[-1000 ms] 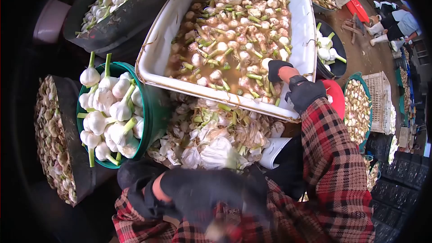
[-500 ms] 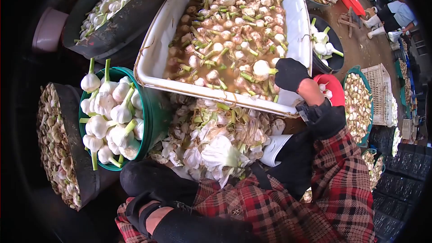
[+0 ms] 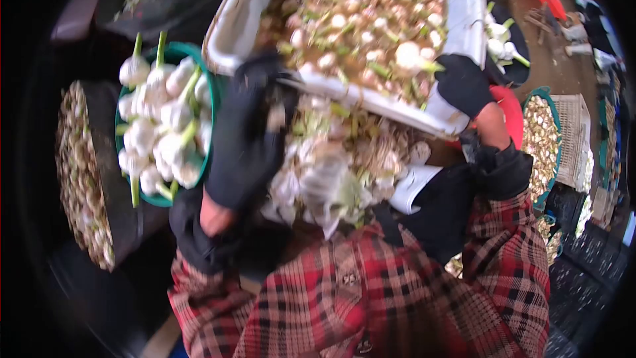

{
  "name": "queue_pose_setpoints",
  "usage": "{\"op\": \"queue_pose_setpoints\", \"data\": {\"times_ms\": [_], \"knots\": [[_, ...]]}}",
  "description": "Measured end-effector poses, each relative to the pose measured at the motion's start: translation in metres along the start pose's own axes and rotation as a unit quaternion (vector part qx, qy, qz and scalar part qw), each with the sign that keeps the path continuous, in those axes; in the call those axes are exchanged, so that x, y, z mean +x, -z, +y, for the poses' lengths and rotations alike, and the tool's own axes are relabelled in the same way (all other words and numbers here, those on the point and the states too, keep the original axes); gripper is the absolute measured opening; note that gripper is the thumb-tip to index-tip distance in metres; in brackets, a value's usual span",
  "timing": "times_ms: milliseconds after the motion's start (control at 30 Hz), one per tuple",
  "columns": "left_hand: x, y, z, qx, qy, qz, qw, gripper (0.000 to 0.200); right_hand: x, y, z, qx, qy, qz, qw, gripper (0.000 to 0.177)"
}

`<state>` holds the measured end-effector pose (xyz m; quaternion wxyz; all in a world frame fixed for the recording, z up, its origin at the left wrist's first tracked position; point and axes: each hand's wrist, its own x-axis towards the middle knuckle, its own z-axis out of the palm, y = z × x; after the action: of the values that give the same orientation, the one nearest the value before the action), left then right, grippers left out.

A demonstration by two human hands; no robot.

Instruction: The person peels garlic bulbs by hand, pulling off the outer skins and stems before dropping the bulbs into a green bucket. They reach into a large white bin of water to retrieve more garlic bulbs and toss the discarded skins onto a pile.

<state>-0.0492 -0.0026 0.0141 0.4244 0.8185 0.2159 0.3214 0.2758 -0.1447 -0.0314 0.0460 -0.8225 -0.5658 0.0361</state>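
My right hand point(image 3: 464, 86), in a black glove, is closed at the stem of a pale garlic bulb point(image 3: 409, 58) above the near right corner of a white tub point(image 3: 228, 33). Many garlic bulbs point(image 3: 364, 10) with cut green stems float in the tub's brown water. My left hand point(image 3: 245, 132), also black-gloved, is raised by the tub's near left corner, beside a green bucket point(image 3: 213, 103). Motion smears its fingers; a small light patch shows there, but I cannot make out what it is.
Clean white garlic point(image 3: 175, 116) fills the green bucket. A heap of peeled skins point(image 3: 331, 172) lies below the tub. Dark containers of garlic stand at left. On the right are a red basin point(image 3: 507, 109), a teal basin point(image 3: 556, 126) and a white crate point(image 3: 575, 136).
My left hand has swung up from near my lap to beside the tub's near left corner. My right hand still holds the garlic bulb at the tub. The view has shifted.
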Motion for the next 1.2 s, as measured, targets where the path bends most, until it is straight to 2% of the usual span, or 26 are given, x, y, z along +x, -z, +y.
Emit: {"op": "queue_pose_setpoints", "data": {"times_ms": [33, 67, 100, 200, 233, 267, 300, 367, 400, 433, 567, 700, 900, 1200], "knots": [[0.005, -0.002, -0.002, 0.193, -0.065, 0.052, 0.978, 0.039, 0.004, 0.007, -0.004, -0.008, -0.013, -0.017, 1.0, 0.022], [0.01, 0.0, 0.007, 0.276, -0.099, 0.054, 0.955, 0.04, 0.008, 0.009, -0.006, -0.003, -0.003, -0.018, 1.0, 0.022], [0.012, 0.002, 0.013, 0.281, -0.099, 0.049, 0.953, 0.04, 0.006, 0.01, -0.008, -0.009, -0.004, -0.017, 1.0, 0.022], [0.014, 0.008, 0.037, -0.007, -0.071, -0.024, 0.997, 0.029, -0.002, 0.004, -0.003, -0.009, 0.002, -0.011, 1.0, 0.022], [0.002, 0.025, 0.036, -0.104, -0.06, -0.131, 0.984, 0.038, -0.001, 0.002, 0.002, -0.005, 0.013, -0.005, 1.0, 0.022], [-0.004, 0.032, 0.065, -0.242, -0.017, -0.171, 0.955, 0.039, -0.002, 0.002, 0.0, 0.0, -0.003, -0.007, 1.0, 0.021], [-0.005, 0.036, 0.075, -0.331, -0.053, -0.248, 0.909, 0.039, -0.001, 0.005, -0.003, 0.019, -0.025, -0.017, 0.999, 0.022], [-0.001, 0.033, 0.083, -0.397, -0.104, -0.35, 0.842, 0.039, -0.004, -0.002, -0.002, 0.045, -0.014, 0.025, 0.999, 0.022], [0.002, 0.027, 0.083, -0.404, -0.11, -0.375, 0.827, 0.039, -0.003, -0.001, -0.004, 0.055, -0.031, 0.01, 0.998, 0.02], [0.005, 0.022, 0.083, -0.407, -0.112, -0.388, 0.819, 0.039, -0.004, -0.002, -0.008, 0.043, -0.003, 0.057, 0.997, 0.013], [0.009, 0.008, 0.084, -0.395, -0.1, -0.422, 0.81, 0.039, -0.005, 0.008, -0.019, 0.051, -0.016, -0.003, 0.999, 0.015], [0.012, 0.002, 0.085, -0.384, -0.089, -0.438, 0.808, 0.04, -0.008, -0.008, -0.012, 0.077, 0.024, 0.028, 0.996, 0.009], [0.013, -0.005, 0.086, -0.367, -0.079, -0.45, 0.81, 0.04, -0.01, 0.013, -0.025, 0.085, -0.01, -0.006, 0.996, 0.012], [0.011, -0.011, 0.092, -0.35, -0.082, -0.466, 0.808, 0.041, -0.011, 0.016, -0.03, 0.084, 0.0, -0.038, 0.996, 0.014]]}}
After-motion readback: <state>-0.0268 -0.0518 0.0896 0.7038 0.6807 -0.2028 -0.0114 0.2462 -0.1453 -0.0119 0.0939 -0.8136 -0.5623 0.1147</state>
